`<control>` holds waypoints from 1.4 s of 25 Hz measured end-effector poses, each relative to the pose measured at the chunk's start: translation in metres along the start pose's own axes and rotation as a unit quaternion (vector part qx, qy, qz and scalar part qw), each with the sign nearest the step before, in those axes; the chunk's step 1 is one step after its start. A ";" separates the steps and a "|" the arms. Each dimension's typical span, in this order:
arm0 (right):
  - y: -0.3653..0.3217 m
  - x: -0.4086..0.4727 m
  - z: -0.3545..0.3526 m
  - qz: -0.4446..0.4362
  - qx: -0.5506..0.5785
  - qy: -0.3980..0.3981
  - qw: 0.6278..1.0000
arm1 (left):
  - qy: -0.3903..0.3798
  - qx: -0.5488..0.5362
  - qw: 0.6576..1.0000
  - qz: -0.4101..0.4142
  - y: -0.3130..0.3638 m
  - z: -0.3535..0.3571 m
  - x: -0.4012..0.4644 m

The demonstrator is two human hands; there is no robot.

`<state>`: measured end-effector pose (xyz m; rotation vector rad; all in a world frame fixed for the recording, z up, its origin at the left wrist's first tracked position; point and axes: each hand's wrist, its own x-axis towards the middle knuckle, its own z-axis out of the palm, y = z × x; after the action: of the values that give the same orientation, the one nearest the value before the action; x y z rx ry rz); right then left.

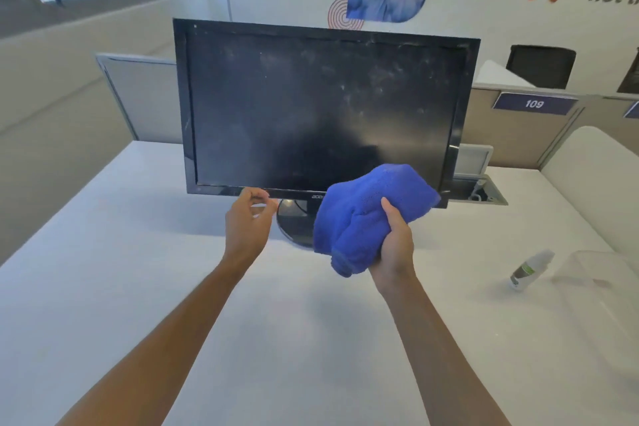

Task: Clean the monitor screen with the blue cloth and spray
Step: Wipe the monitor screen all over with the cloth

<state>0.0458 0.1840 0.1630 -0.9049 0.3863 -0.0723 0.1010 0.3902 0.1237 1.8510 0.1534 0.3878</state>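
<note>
1. Head view: we look down at a white desk (138, 287) with a black monitor (321, 107) standing upright at its far side on a round black base; its dark screen is off and shows pale smudges and dust.
2. Our right hand (394, 242) grips a bunched blue cloth (366, 214), fingers curled round it, thumb on top; the cloth is raised in front of the monitor's lower right corner.
3. Our left hand (247, 221) holds nothing, its fingers loosely curled, just below the monitor's bottom edge; we cannot tell whether the fingertips touch the frame.
4. A small spray bottle (530, 270) stands tilted on the desk well to the right, apart from both hands, beside a clear plastic container (601, 273).
5. Behind the desk, a partition carries a label reading 109 (534, 104).
</note>
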 end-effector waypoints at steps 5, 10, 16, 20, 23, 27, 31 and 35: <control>-0.004 0.032 0.088 -0.192 -0.116 0.082 0.971 | 0.056 0.171 0.977 0.118 -0.003 -0.058 0.088; 0.012 0.101 0.160 -0.393 -0.327 0.084 0.855 | 0.071 0.370 0.890 0.257 -0.029 -0.091 0.151; 0.049 0.155 0.201 -0.459 -0.579 0.090 0.667 | 0.070 0.390 0.892 0.219 -0.052 -0.107 0.187; 0.059 0.160 0.209 -0.442 -0.650 0.104 0.609 | 0.050 0.326 0.926 0.185 -0.058 -0.107 0.200; 0.053 0.159 0.201 -0.455 -0.702 0.086 0.541 | 0.053 0.276 0.947 0.159 -0.054 -0.105 0.203; 0.031 0.172 0.181 -0.497 -0.740 0.098 0.442 | 0.045 0.205 0.964 0.161 -0.054 -0.099 0.205; 0.023 0.188 0.175 -0.500 -0.770 0.086 0.388 | 0.053 0.149 0.978 0.136 -0.057 -0.092 0.208; 0.028 0.201 0.188 -0.540 -0.753 0.071 0.370 | 0.053 0.139 0.980 0.130 -0.057 -0.094 0.208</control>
<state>0.2965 0.2981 0.1853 -2.9572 -0.2487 -1.2192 0.2686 0.5545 0.1339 2.1341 0.0378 0.6755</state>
